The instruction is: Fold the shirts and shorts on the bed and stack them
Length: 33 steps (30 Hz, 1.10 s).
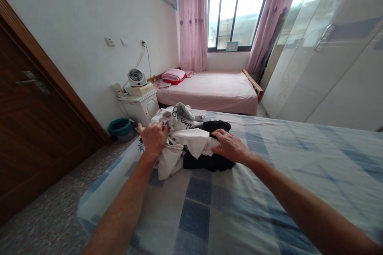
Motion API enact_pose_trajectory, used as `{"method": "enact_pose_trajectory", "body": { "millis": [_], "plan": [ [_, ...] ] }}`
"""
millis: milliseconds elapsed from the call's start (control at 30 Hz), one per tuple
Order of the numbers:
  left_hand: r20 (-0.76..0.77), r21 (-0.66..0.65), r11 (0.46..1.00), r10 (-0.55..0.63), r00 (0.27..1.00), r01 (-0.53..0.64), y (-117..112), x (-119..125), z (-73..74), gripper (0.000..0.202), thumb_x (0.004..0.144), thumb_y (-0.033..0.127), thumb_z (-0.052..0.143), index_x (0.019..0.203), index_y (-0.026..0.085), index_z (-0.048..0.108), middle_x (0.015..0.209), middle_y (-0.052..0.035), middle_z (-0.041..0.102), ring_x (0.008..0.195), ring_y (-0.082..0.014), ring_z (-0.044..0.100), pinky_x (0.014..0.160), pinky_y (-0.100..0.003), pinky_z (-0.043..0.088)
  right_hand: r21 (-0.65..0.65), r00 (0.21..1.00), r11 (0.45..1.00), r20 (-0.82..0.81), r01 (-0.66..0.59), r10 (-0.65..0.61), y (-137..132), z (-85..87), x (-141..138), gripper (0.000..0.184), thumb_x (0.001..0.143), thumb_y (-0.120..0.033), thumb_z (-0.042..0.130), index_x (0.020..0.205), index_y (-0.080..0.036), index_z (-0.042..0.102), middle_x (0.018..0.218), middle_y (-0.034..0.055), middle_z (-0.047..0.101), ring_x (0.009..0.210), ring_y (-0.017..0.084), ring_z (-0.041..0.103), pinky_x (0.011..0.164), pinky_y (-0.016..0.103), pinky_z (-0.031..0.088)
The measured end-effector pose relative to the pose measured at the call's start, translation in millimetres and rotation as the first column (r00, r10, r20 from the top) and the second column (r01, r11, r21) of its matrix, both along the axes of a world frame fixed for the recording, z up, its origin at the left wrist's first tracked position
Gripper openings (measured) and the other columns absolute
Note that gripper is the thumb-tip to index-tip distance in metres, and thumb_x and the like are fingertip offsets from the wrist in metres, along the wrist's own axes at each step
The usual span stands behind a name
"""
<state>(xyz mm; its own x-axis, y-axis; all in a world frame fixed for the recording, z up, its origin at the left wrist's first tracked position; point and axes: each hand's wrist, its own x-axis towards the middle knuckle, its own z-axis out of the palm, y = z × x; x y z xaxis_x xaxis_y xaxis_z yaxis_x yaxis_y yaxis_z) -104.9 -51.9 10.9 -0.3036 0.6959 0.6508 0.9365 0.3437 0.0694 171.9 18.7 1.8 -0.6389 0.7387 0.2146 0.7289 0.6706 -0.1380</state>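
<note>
A heap of clothes lies on the bed. In it are a white garment (191, 139), a light shirt with black lettering (184, 121) behind it, and black clothing (206, 162) that shows below and to the right. My left hand (154, 137) is closed on the light cloth at the heap's left side, its little finger sticking out; some of its fingertips are hidden. On the right side, my right hand (229, 145) pinches the end of the white garment between thumb and fingers, near the black clothing.
Blue-and-white checked bedding (239, 215) covers the near bed. Beyond it stand a pink-covered bed (215, 91) and a white nightstand (140, 107) carrying a fan (137, 76). A teal-lined bin (121, 127) is on the floor at left, near a wooden door (36, 127). A white wardrobe (329, 75) stands right.
</note>
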Motion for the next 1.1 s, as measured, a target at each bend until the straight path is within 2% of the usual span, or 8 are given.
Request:
{"method": "enact_pose_trajectory", "body": {
  "millis": [100, 167, 267, 367, 567, 733, 867, 1100],
  "plan": [
    [-0.023, 0.129, 0.989, -0.074, 0.997, 0.076, -13.0, 12.8, 6.6, 0.028, 0.086, 0.028, 0.045, 0.105, 0.018, 0.063, 0.108, -0.014, 0.064, 0.103, -0.0303, 0.055, 0.102, -0.054, 0.027, 0.006, 0.984, 0.986, -0.061, 0.169, -0.169, 3.3, 1.7, 18.5, 0.042, 0.079, -0.037, 0.053, 0.113, -0.014, 0.06, 0.115, 0.0144, 0.059, 0.1, 0.025, 0.057, 0.08, 0.034, 0.041],
    [-0.034, 0.121, 0.953, -0.275, 0.961, 0.278, -24.8, 32.6, 8.1, 0.028, 0.088, 0.023, 0.042, 0.108, 0.018, 0.061, 0.113, -0.0134, 0.061, 0.106, -0.027, 0.054, 0.098, -0.044, 0.036, -0.099, 0.965, 0.962, -0.044, 0.255, -0.26, 7.1, -4.8, 30.3, 0.032, 0.078, -0.039, 0.053, 0.094, -0.014, 0.065, 0.097, 0.0133, 0.064, 0.088, 0.025, 0.059, 0.072, 0.033, 0.042],
    [0.073, -0.152, 0.761, -0.628, 0.775, 0.631, -36.7, 72.8, -0.1, 0.028, 0.091, 0.022, 0.038, 0.106, 0.021, 0.062, 0.103, -0.0087, 0.063, 0.095, -0.0191, 0.06, 0.086, -0.03, 0.046, -0.319, 0.969, 0.938, -0.158, 0.133, -0.191, 11.2, -25.6, 41.3, 0.024, 0.08, -0.037, 0.049, 0.072, -0.018, 0.061, 0.069, 0.0043, 0.061, 0.067, 0.018, 0.057, 0.062, 0.029, 0.04],
    [0.228, -0.357, 0.63, -0.657, 0.718, 0.69, -33.7, 106.3, -17.1, 0.027, 0.092, 0.02, 0.039, 0.106, 0.02, 0.062, 0.095, -0.0068, 0.064, 0.087, -0.0177, 0.063, 0.08, -0.027, 0.048, -0.443, 0.854, 0.894, -0.49, -0.074, -0.172, 12.6, -48.2, 46.8, 0.02, 0.079, -0.034, 0.047, 0.074, -0.019, 0.06, 0.064, -0.0005, 0.058, 0.062, 0.014, 0.055, 0.06, 0.026, 0.042],
    [0.179, -0.412, 0.674, -0.6, 0.78, 0.613, -13.5, 128.0, -32.9, 0.021, 0.089, 0.02, 0.049, 0.105, 0.02, 0.062, 0.101, -0.0064, 0.062, 0.094, -0.0201, 0.061, 0.082, -0.029, 0.048, -0.519, 0.577, 0.854, -0.687, 0.035, -0.441, 15.4, -67.1, 61.6, 0.02, 0.075, -0.036, 0.05, 0.076, -0.019, 0.06, 0.067, 0.0012, 0.062, 0.056, 0.014, 0.058, 0.059, 0.028, 0.047],
    [0.134, -0.447, 0.669, -0.606, 0.784, 0.593, -9.8, 138.1, -29.7, 0.025, 0.091, 0.015, 0.041, 0.092, 0.018, 0.065, 0.097, -0.0081, 0.063, 0.093, -0.021, 0.06, 0.079, -0.031, 0.049, -0.434, 0.642, 0.896, -0.66, 0.098, -0.39, 15.8, -71.3, 62.9, 0.019, 0.077, -0.033, 0.047, 0.077, -0.019, 0.061, 0.067, 0.0014, 0.063, 0.064, 0.016, 0.06, 0.066, 0.03, 0.046],
    [0.198, -0.279, 0.655, -0.676, 0.71, 0.702, -5.0, 151.3, -25.7, 0.028, 0.092, 0.025, 0.043, 0.115, 0.021, 0.059, 0.114, -0.0073, 0.06, 0.106, -0.0188, 0.056, 0.091, -0.029, 0.046, -0.378, 0.666, 0.921, -0.664, 0.095, -0.341, 15.3, -73.2, 59.6, 0.021, 0.079, -0.032, 0.045, 0.077, -0.019, 0.062, 0.068, 0.0011, 0.063, 0.068, 0.016, 0.06, 0.069, 0.029, 0.044],
    [0.14, -0.505, 0.736, -0.446, 0.884, 0.452, 16.2, 178.1, -24.7, 0.02, 0.087, 0.015, 0.043, 0.087, 0.017, 0.064, 0.095, -0.0098, 0.063, 0.084, -0.0202, 0.062, 0.071, -0.03, 0.048, -0.342, 0.669, 0.935, -0.673, 0.097, -0.316, 18.0, -73.5, 59.5, 0.021, 0.077, -0.026, 0.046, 0.076, -0.019, 0.065, 0.07, 0.0013, 0.064, 0.067, 0.014, 0.057, 0.068, 0.025, 0.041]
  ]
}}
